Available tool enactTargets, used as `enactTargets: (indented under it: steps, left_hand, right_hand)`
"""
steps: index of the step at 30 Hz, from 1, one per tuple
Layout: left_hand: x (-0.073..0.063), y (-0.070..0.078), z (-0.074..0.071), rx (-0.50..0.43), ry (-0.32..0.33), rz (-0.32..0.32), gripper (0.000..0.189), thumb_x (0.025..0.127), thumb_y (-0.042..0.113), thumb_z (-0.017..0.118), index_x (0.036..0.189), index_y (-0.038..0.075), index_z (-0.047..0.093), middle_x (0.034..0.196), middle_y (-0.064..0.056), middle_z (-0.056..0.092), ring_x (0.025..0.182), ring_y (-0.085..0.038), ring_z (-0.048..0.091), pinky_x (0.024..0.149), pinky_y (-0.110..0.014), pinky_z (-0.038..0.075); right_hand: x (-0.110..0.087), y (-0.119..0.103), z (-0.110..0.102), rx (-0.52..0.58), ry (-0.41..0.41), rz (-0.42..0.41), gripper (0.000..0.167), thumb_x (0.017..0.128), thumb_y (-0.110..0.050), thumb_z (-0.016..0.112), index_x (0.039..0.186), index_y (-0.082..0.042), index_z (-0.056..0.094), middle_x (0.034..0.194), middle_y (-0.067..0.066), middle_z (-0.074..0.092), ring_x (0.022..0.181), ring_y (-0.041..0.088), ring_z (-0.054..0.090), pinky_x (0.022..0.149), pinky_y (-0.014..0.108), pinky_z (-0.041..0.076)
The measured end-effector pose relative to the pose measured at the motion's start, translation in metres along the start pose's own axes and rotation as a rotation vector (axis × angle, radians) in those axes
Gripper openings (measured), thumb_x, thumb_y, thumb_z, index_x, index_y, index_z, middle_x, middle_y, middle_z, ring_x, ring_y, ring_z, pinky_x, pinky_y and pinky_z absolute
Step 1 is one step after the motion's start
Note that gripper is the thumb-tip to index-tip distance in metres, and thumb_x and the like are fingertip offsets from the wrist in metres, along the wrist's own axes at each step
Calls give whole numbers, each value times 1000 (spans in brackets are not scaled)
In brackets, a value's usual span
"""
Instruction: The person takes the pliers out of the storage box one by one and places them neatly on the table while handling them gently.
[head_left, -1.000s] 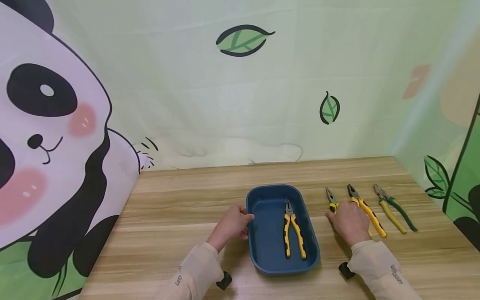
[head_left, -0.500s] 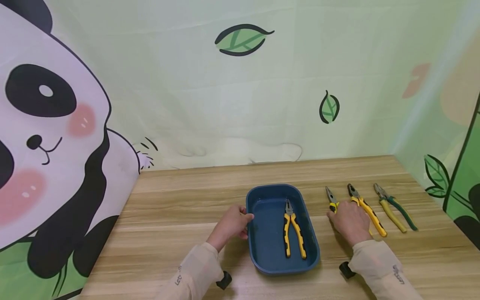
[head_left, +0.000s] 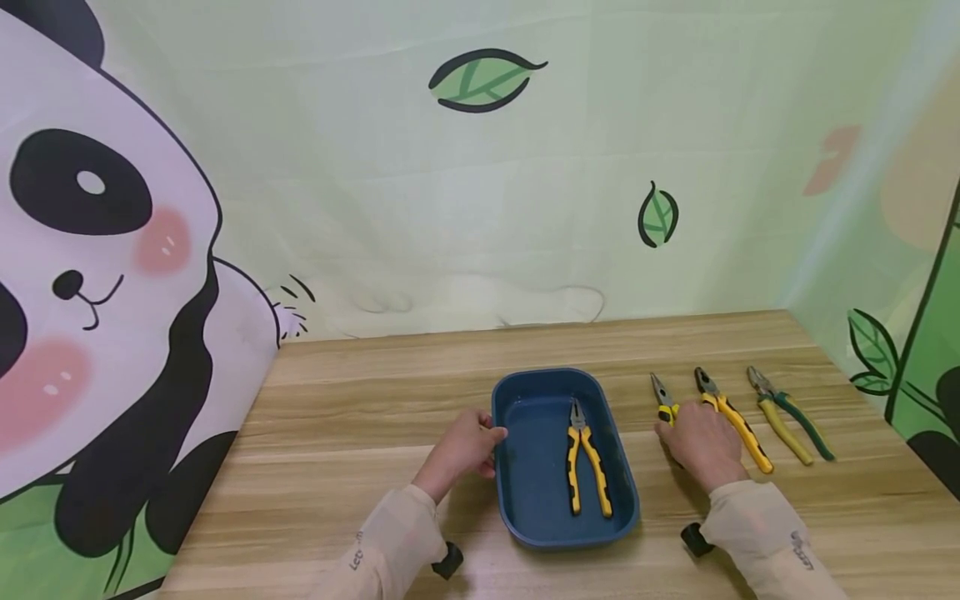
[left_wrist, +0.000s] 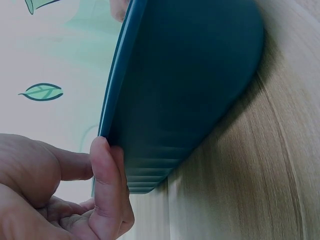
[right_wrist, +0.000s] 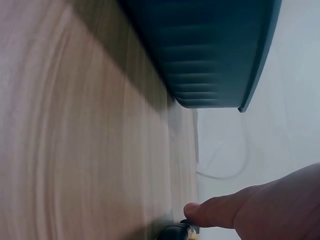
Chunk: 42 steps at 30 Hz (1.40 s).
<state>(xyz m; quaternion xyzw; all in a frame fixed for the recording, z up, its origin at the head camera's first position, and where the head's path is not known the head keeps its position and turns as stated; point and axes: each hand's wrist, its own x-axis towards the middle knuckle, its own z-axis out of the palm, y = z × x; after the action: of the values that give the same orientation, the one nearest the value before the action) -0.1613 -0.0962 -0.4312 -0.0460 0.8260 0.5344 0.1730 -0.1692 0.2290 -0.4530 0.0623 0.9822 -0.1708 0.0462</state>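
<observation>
My left hand (head_left: 462, 446) pinches the left rim of a dark blue tray (head_left: 517, 533), thumb over the edge and fingers outside, as the left wrist view (left_wrist: 107, 185) also shows. Inside the tray, toward its right side, lies a pair of pliers (head_left: 576, 442) with yellow and black handles, jaws pointing away. To the right of the tray, my right hand (head_left: 701, 442) grips long-nose pliers (head_left: 664, 398) from above; their nose shows past the fingers and their handles are hidden beneath the palm. In the right wrist view the thumb (right_wrist: 210, 212) presses on them.
Close by the right hand lie combination pliers (head_left: 731, 417) with yellow and black handles. Farther right are pliers with green and yellowish handles (head_left: 791, 417). The wood-grain table (head_left: 360, 400) ends at a back wall printed with leaves (head_left: 487, 82) and a panda (head_left: 97, 275).
My right hand and wrist have shifted very slightly right, and the bit of yellow handle below the hand is now hidden. The left hand and tray stay in place.
</observation>
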Motion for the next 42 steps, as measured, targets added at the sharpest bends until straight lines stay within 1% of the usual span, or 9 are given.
enactTargets:
  steps: [11,19,25,28,31,34,36,39,42]
  left_hand:
    - [-1,1,0,-9,-7,-4,12,104,6,60,98,0,51,69,-4,45,51,-16,52,45,-21,52]
    - [-1,1,0,-8,-3,-7,12,104,6,60,97,1,51,71,-5,46,52,-16,53,46,-22,54]
    - [-1,1,0,-4,0,-13,13,104,6,60,96,1,51,72,-6,49,52,-16,53,45,-21,53]
    - [-2,1,-1,0,-4,-7,13,104,6,60,96,1,51,71,-5,47,53,-16,53,47,-22,54]
    - [-3,2,-1,3,-9,-3,12,104,7,59,97,1,51,70,-5,46,53,-16,53,49,-23,56]
    - [-3,2,-2,5,-10,-1,12,104,6,59,97,0,51,72,-6,48,53,-16,53,48,-24,56]
    - [-3,2,-1,3,-10,-1,12,104,6,59,98,0,51,74,-7,49,53,-16,53,47,-23,55]
    - [-3,2,-1,1,-10,-2,11,104,5,59,99,0,51,74,-7,50,52,-16,53,47,-23,54]
    - [-3,2,-1,-3,-11,1,11,104,6,59,99,-1,51,73,-6,49,52,-16,53,47,-23,55]
  right_hand:
    - [-1,4,-6,22,56,-66,44,99,-26,64,61,-9,49,61,5,44,53,23,48,43,31,37]
    - [-2,-1,-17,-8,56,-83,48,102,-29,63,61,-8,49,63,8,48,57,28,53,46,37,42]
    - [-7,-9,-28,-21,71,-117,50,103,-31,63,61,-7,49,66,10,47,56,25,51,44,32,39]
    - [-8,-13,-34,-25,86,-141,47,103,-31,62,67,-2,54,66,13,51,55,25,51,43,33,40]
    - [-10,-16,-39,-26,105,-165,42,103,-28,63,88,11,64,77,24,59,61,30,57,46,39,47]
    - [-11,-19,-44,-38,134,-187,47,102,-28,64,110,18,62,96,34,62,77,42,63,58,51,55]
    - [-12,-22,-48,-40,145,-197,52,102,-28,64,121,20,59,112,40,60,96,52,62,74,60,57]
    - [-14,-26,-54,-34,144,-217,59,104,-30,60,133,21,51,135,45,49,124,60,48,98,70,46]
    - [-16,-30,-60,-25,132,-233,66,106,-32,56,141,23,41,147,46,34,137,63,31,110,73,31]
